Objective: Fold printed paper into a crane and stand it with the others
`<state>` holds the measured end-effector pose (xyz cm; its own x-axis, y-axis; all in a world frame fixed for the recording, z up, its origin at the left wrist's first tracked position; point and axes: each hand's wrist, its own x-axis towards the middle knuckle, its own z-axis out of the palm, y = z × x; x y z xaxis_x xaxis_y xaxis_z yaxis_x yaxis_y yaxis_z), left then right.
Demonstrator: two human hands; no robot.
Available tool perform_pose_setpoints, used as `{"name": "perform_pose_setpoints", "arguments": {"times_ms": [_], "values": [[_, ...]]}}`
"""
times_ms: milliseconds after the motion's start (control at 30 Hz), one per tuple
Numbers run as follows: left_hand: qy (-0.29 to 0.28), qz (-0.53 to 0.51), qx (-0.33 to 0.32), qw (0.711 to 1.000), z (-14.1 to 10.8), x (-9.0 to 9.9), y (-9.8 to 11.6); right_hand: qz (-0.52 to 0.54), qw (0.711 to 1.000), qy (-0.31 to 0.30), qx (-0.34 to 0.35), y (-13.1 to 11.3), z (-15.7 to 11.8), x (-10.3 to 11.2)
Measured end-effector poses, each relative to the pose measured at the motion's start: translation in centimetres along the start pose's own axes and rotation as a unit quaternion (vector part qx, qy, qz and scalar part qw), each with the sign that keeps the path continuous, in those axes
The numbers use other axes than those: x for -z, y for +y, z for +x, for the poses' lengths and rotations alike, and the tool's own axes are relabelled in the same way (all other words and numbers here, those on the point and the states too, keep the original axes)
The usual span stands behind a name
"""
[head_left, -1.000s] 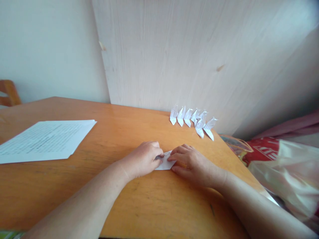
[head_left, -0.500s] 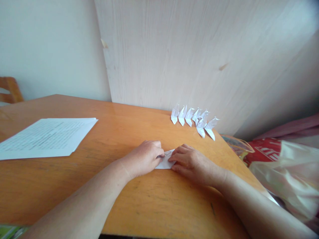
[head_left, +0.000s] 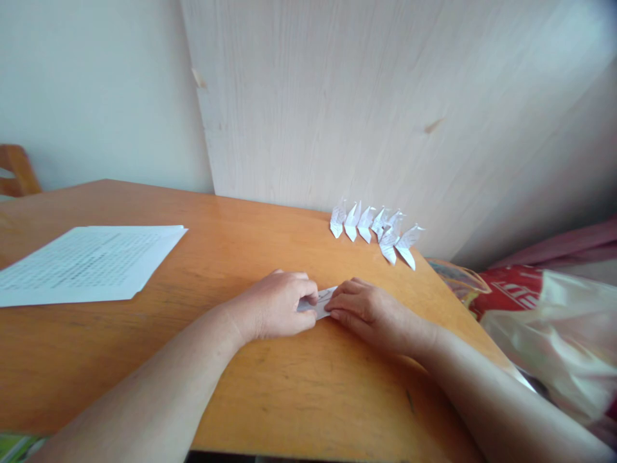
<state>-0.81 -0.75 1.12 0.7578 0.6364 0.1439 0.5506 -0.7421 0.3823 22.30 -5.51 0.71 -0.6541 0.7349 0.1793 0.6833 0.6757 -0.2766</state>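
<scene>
Between my two hands a small piece of folded white paper [head_left: 324,306] with print on it lies on the wooden table [head_left: 250,238]. My left hand [head_left: 282,302] has its thumb and fingers closed around the paper's left part and covers much of it. The fingers of my right hand [head_left: 371,312] are pressed together on its right end. Farther back at the right, several folded paper figures [head_left: 365,225] with pointed tips stand close together; print shows on some of them.
A stack of printed sheets [head_left: 96,263] lies on the left of the table. Behind the table rises a pale wood panel [head_left: 308,116]. Past the right edge are a red bag [head_left: 511,292] and whitish plastic [head_left: 563,341]. A wooden chair back [head_left: 22,170] shows at far left.
The paper now shows as a narrower strip between my hands. My left thumb and fingers have shifted on it, while my right hand has closed slightly in its place.
</scene>
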Motion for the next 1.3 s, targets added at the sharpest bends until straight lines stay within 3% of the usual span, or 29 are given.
{"name": "perform_pose_setpoints", "arguments": {"times_ms": [733, 1300], "values": [[-0.028, -0.065, 0.023, 0.997, -0.1, -0.7, -1.0, 0.045, 0.987, 0.073, -0.139, 1.1, 1.4, -1.9], [-0.035, -0.1, 0.057, 0.993, 0.3, -0.8, -0.9, 0.037, 0.98, 0.073, -0.181, 1.2, 1.9, -2.4]]}}
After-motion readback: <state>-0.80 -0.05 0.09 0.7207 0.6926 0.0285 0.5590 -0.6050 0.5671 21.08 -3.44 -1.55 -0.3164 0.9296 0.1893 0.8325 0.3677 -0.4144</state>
